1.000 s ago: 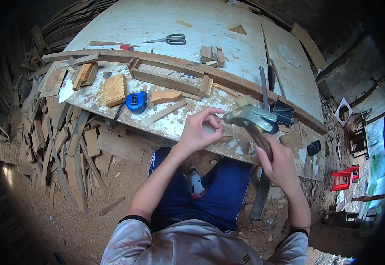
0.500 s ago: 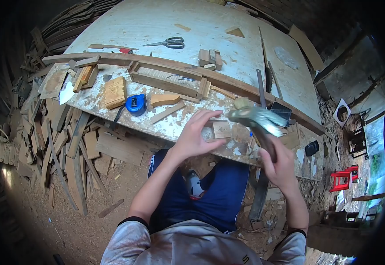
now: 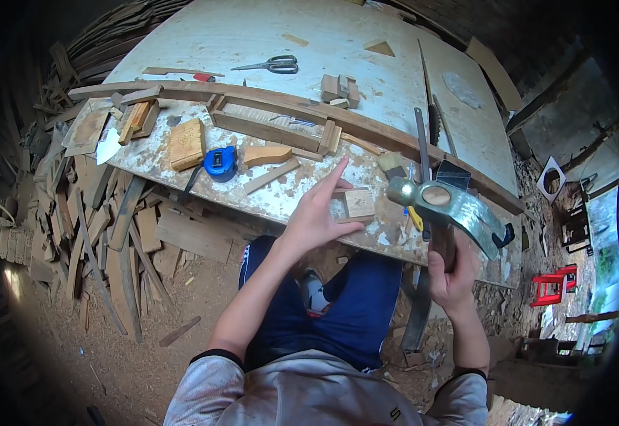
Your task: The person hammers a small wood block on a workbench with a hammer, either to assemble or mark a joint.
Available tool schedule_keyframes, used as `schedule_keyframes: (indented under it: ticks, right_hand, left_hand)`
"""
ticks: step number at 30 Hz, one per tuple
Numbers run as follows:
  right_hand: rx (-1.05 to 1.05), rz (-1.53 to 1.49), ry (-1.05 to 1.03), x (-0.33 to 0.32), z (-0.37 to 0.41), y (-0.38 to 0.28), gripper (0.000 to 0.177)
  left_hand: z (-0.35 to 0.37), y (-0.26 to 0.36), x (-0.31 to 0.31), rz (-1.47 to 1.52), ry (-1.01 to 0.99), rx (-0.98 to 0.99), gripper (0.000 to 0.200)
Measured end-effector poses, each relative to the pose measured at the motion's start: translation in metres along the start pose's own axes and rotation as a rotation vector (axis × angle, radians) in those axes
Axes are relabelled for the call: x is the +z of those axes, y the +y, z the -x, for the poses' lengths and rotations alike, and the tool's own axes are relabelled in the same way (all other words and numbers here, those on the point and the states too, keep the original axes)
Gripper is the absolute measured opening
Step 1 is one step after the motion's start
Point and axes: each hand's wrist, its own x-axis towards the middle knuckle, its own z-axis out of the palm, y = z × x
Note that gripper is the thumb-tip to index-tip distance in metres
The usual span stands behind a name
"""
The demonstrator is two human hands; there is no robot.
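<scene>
My right hand [image 3: 454, 273] is wrapped round the handle of a claw hammer [image 3: 451, 202], raised above the bench's right part with its claw pointing right. My left hand [image 3: 316, 213] rests at the bench's front edge, thumb and fingers apart around the left side of a small wooden frame piece [image 3: 359, 204]. Part of that piece is hidden by the hand. Just right of it, a yellow-handled tool [image 3: 414, 219] lies partly behind the hammer. A brush [image 3: 392, 165] is beyond it.
On the bench [image 3: 174, 181] lie a blue tape measure [image 3: 219, 164], wood blocks [image 3: 187, 144], a long wooden box [image 3: 267, 128], scissors [image 3: 275, 64] and a saw blade [image 3: 422, 138]. Scrap wood [image 3: 125, 277] is piled at left. A red stool [image 3: 549, 290] stands at right.
The hammer has shifted right and nearer the camera, and its head now shows sharply. My left hand's fingers have straightened and point further up the bench.
</scene>
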Motion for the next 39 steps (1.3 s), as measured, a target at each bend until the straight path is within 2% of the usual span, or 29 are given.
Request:
schedule_keyframes:
  ticks: [2,4,6,9,12,13,16,17,20,21,24,25,28,29,32,33,36,38,39]
  right_hand:
    - [0.019,0.043,-0.093,0.007,0.002,0.009,0.041]
    - [0.203,0.077,-0.356,0.014,-0.014,-0.001,0.040]
    - [0.345,-0.073,-0.251,0.012,-0.016,-0.011,0.039]
    - [0.264,-0.110,0.030,0.013,0.001,-0.006,0.039]
    - [0.167,-0.010,-0.063,0.021,0.002,-0.004,0.039]
    - [0.231,0.024,-0.231,0.021,-0.004,-0.007,0.038]
    - [0.323,-0.075,-0.155,0.017,-0.004,-0.014,0.037]
    - [0.259,-0.059,-0.027,0.018,0.001,-0.010,0.036]
    - [0.465,-0.228,0.076,0.030,0.028,0.006,0.035]
    - [0.316,-0.054,0.005,0.029,0.013,-0.004,0.033]
    - [0.380,-0.063,-0.213,0.023,-0.001,-0.009,0.032]
    - [0.409,-0.069,-0.144,0.019,-0.003,-0.014,0.031]
    - [0.596,-0.338,0.104,0.033,0.024,0.000,0.031]
    - [0.492,-0.254,0.091,0.041,0.029,0.007,0.030]
    - [0.468,-0.275,-0.209,0.042,0.012,0.007,0.031]
    - [0.641,-0.445,-0.252,0.038,0.008,0.003,0.032]
    - [0.655,-0.798,-0.074,0.056,0.003,0.010,0.034]
    - [0.577,-0.898,-0.041,0.073,-0.005,0.022,0.035]
    - [0.568,-0.950,-0.021,0.080,-0.012,0.022,0.036]
  left_hand:
    - [-0.002,-0.002,0.001,0.001,0.004,0.006,0.131]
    - [-0.001,-0.004,0.002,-0.002,0.011,0.016,0.131]
    - [0.000,-0.002,0.002,-0.001,-0.004,0.001,0.131]
    - [-0.002,-0.003,0.002,0.000,-0.002,-0.002,0.130]
    - [0.000,-0.006,0.001,0.003,0.004,0.008,0.130]
    - [-0.001,-0.005,0.002,0.007,0.007,0.016,0.130]
    - [0.000,-0.003,0.002,-0.026,0.010,0.002,0.130]
    - [-0.001,-0.003,0.002,-0.021,0.008,-0.005,0.130]
    - [0.000,-0.001,0.001,-0.014,0.006,-0.019,0.130]
    - [0.000,-0.002,0.001,-0.014,0.008,-0.013,0.129]
    - [0.000,-0.003,0.004,-0.018,0.012,0.006,0.129]
    - [-0.001,-0.004,0.004,-0.020,0.017,0.010,0.129]
    - [-0.001,-0.001,0.004,-0.030,0.015,-0.014,0.129]
    - [0.000,-0.001,0.003,-0.026,0.013,-0.012,0.128]
    - [0.001,-0.002,0.004,-0.033,0.003,0.010,0.127]
    - [0.001,-0.002,0.005,-0.045,0.002,0.027,0.127]
    - [-0.001,-0.001,0.005,-0.048,-0.016,0.034,0.120]
    - [-0.003,0.002,0.004,-0.069,-0.028,0.072,0.115]
    - [-0.005,0.006,0.003,-0.045,-0.041,0.074,0.101]
